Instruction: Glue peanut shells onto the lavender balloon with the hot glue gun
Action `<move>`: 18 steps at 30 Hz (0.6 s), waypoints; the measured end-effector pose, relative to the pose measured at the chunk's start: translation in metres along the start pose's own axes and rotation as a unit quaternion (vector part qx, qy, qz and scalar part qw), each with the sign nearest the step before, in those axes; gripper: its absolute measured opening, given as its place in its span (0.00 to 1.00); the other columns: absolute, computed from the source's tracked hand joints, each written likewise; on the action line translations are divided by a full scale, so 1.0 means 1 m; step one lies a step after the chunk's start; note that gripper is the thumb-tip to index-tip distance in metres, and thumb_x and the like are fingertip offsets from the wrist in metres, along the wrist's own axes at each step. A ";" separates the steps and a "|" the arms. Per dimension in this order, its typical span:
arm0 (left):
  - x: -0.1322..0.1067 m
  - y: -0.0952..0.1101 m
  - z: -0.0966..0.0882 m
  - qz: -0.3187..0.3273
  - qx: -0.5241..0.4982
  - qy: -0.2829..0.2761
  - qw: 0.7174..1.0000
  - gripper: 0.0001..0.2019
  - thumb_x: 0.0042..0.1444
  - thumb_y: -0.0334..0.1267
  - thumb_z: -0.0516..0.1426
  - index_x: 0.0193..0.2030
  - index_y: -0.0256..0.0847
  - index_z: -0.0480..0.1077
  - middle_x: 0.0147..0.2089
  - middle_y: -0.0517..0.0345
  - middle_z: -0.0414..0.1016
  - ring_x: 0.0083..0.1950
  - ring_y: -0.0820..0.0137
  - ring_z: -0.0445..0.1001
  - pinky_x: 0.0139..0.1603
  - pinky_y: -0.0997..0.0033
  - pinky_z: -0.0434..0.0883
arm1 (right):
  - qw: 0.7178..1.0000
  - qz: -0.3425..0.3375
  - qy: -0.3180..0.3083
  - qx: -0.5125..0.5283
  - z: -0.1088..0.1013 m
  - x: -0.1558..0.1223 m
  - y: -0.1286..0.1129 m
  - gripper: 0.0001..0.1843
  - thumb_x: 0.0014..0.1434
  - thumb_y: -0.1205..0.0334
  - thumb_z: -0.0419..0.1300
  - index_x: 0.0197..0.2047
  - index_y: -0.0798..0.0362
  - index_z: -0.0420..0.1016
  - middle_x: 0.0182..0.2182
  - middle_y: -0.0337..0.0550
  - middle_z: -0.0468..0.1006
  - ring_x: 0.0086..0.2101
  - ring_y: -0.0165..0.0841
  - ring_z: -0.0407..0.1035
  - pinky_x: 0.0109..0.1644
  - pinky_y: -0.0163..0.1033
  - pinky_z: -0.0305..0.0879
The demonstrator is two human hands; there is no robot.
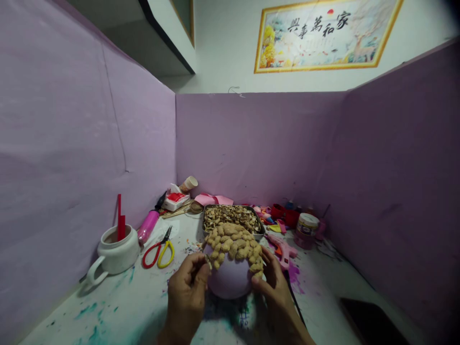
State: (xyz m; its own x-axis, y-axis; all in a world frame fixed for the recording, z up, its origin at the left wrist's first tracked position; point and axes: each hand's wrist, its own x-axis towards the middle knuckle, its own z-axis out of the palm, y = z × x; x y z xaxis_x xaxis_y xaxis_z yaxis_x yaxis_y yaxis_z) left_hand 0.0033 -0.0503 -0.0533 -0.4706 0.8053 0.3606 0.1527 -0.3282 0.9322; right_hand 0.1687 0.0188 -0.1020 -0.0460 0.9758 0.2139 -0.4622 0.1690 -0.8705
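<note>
A pale pink balloon [230,280] stands in front of me, its upper half covered with glued-on peanut shells [233,244]. My left hand [189,292] is at its left side, fingers pinched on a small shell piece at the edge of the shell layer. My right hand [271,282] cups the balloon's right side, fingers curled against the shells. Right behind the balloon stands a metal tray [260,229] filled with loose peanut shells.
A white mug [115,254] with red sticks stands at the left. Red and yellow scissors [158,253], a pink bottle [148,226], a pink glue gun [283,251], a paint jar [306,229] and craft clutter lie around. Purple partitions enclose the paint-stained table [108,311]. A dark phone [370,321] lies at the right.
</note>
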 end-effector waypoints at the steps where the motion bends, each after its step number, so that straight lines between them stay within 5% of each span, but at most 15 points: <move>1: -0.002 0.004 -0.002 0.021 0.040 0.001 0.999 0.08 0.47 0.42 0.58 0.32 0.40 0.72 0.24 0.58 0.73 0.24 0.71 0.69 0.25 0.75 0.66 | 1.000 0.000 0.004 -0.003 0.001 -0.002 -0.001 0.36 0.36 0.57 0.70 0.51 0.44 0.64 0.52 0.48 0.69 0.52 0.47 0.62 0.49 0.47 0.62; 7: -0.016 0.023 -0.003 0.078 0.201 -0.029 0.976 0.06 0.46 0.37 0.58 0.31 0.45 0.76 0.30 0.54 0.79 0.31 0.63 0.76 0.31 0.71 0.67 | 0.999 -0.020 0.019 -0.017 0.009 -0.010 -0.003 0.39 0.37 0.58 0.69 0.53 0.45 0.62 0.52 0.50 0.69 0.50 0.47 0.65 0.44 0.45 0.66; 18: -0.013 0.020 0.014 0.095 0.353 -0.004 0.931 0.07 0.49 0.38 0.55 0.32 0.46 0.75 0.27 0.51 0.79 0.28 0.58 0.76 0.29 0.68 0.60 | 0.999 -0.026 0.011 -0.017 0.010 -0.012 -0.002 0.40 0.38 0.57 0.69 0.56 0.45 0.61 0.54 0.49 0.69 0.48 0.47 0.67 0.45 0.45 0.67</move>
State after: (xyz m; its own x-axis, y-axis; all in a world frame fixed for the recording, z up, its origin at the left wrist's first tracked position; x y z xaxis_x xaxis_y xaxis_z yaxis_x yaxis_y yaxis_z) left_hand 0.0251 -0.0604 -0.0389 -0.3707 0.7701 0.5192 0.7670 -0.0613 0.6387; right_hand 0.1611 0.0057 -0.0980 -0.0029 0.9682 0.2501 -0.4337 0.2241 -0.8728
